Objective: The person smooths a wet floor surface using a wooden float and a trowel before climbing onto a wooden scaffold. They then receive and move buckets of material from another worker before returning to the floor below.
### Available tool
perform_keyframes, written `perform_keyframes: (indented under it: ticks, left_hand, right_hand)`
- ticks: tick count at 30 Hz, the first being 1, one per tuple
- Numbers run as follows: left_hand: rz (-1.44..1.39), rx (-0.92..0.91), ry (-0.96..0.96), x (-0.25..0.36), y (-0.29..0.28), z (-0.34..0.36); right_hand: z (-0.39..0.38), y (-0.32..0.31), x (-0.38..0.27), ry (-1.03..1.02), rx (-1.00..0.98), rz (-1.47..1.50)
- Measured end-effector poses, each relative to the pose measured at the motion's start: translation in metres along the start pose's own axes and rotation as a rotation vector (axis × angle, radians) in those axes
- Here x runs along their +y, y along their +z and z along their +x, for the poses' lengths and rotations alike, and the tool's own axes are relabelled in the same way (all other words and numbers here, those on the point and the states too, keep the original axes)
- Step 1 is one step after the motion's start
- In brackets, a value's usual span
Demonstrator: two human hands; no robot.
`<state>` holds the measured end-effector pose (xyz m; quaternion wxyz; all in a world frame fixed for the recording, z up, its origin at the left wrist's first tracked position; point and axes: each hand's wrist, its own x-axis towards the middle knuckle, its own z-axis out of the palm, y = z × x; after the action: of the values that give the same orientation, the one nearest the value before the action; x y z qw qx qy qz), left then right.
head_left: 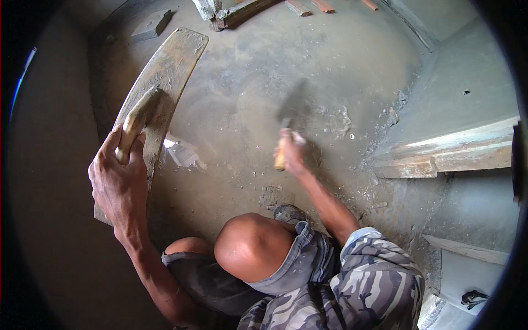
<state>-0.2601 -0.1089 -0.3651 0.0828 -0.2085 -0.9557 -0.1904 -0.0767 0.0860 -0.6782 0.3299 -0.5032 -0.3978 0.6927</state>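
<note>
While left hand (118, 176) grips long grey-brown wooden float (170, 66), right hand (291, 149) is clenched around yellow-handled, dark-bladed trowel (294, 104), blade pointing toward far edge of grey-brown floor (231, 126).

At the far edge, a flat grey block (152, 25) lies left of a weathered timber (246, 12), with reddish brick pieces (323, 6) farther right. A plank (451, 151) (pale, streaked) runs at right; below it sits a dark object (474, 298), perhaps cloth.
</note>
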Motion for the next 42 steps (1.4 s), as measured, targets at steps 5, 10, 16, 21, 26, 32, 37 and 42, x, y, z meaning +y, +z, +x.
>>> perform_keyframes:
  ticks: [5, 10, 16, 21, 26, 32, 37, 42]
  left_hand:
    - [0.049, -0.041, -0.030, 0.008, -0.006, -0.001]
    - [0.086, -0.021, -0.051, 0.007, 0.001, -0.003]
    - [-0.025, -0.080, -0.017, 0.021, 0.007, -0.003]
    - [0.036, -0.041, -0.021, -0.008, 0.001, 0.002]
    - [0.022, -0.027, -0.008, -0.007, 0.002, 0.002]
    - [0.029, -0.036, -0.025, -0.001, 0.002, 0.003]
    - [0.097, -0.044, -0.047, 0.009, 0.004, -0.002]
    - [0.115, 0.017, -0.039, 0.004, 0.000, -0.002]
  right_hand:
    - [0.011, 0.132, 0.072, 0.360, -0.502, -0.145]
    - [0.037, 0.199, 0.088, 0.142, -0.391, -0.407]
    - [0.136, 0.110, 0.063, 0.085, 0.094, -0.007]
    - [0.082, 0.033, 0.043, 0.111, 0.275, 0.067]
    - [0.027, -0.042, 0.026, 0.058, 0.318, 0.192]
    - [-0.008, 0.085, 0.062, 0.338, -0.419, 0.051]
    - [0.029, 0.199, 0.077, 0.186, -0.380, -0.309]
    - [0.073, 0.196, 0.068, 0.264, -0.025, -0.097]
